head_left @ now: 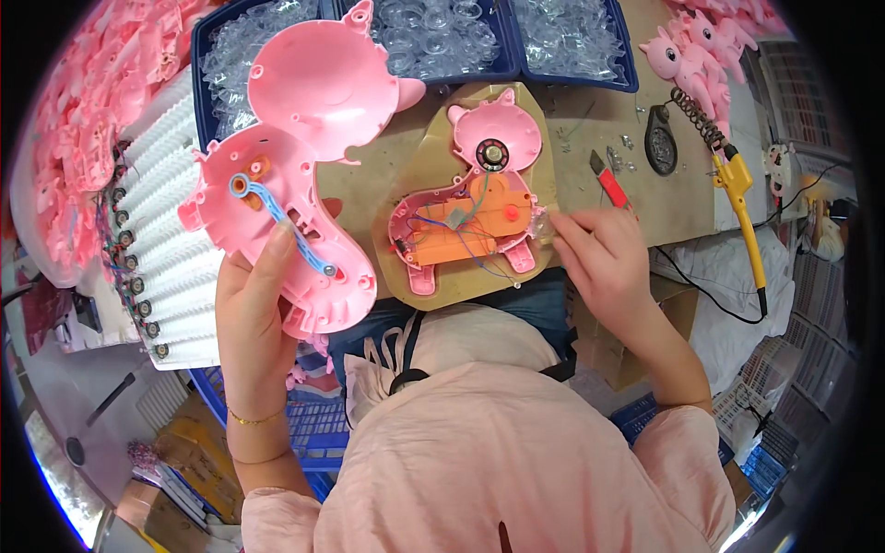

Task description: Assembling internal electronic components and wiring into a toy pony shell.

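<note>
My left hand (251,300) grips a pink plastic toy half-shell (327,88), raised with its hollow inside facing up. A blue lever (265,199) lies inside it, and my thumb presses near the lever's middle. The matching half-shell (521,136) rests on the workbench, holding an orange gear housing (452,244), a round black speaker (491,155) and thin wires. At its right end my right hand (604,263) is closed in a pinch. Something small and clear seems to be at the fingertips, too small to make out.
Blue bins (509,69) of clear plastic parts line the far side. A red cutter (610,187), a black oval dish (660,143) and a yellow soldering iron (737,198) in a coil stand lie right. Speakers (138,286) line white trays at left, beside heaped pink shells (83,111).
</note>
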Motion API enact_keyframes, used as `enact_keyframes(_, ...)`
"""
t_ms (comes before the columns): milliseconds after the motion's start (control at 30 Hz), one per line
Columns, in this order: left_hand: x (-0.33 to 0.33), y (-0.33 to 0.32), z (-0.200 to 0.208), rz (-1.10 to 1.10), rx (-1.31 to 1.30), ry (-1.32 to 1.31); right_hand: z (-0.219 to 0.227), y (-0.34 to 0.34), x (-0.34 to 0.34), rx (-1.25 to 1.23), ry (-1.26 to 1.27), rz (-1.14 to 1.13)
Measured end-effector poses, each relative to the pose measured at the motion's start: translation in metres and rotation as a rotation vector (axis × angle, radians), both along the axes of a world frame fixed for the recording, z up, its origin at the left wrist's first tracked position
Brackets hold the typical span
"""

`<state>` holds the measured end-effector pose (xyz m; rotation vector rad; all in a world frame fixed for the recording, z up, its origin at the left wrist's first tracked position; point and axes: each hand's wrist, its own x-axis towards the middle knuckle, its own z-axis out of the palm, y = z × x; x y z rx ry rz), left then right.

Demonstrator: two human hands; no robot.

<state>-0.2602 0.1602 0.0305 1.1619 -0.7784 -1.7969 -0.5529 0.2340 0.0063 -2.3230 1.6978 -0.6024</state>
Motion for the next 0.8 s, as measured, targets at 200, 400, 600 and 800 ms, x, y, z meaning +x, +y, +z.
enact_keyframes(200,0.009,-0.001,0.005,-0.034,0.002,-0.014,0.024,-0.003,0.015,-0.027,0.224,0.141)
enact_keyframes(400,0.003,-0.004,0.004,-0.067,-0.081,0.051,0.010,-0.015,0.025,-0.238,0.271,0.660)
enact_keyframes(600,-0.015,0.002,0.000,-0.078,-0.024,-0.164,0.017,-0.034,0.037,0.196,-0.187,0.509)
enact_keyframes(800,-0.039,0.011,-0.010,-0.099,-0.125,-0.193,0.020,-0.023,0.044,0.384,-0.650,0.153)
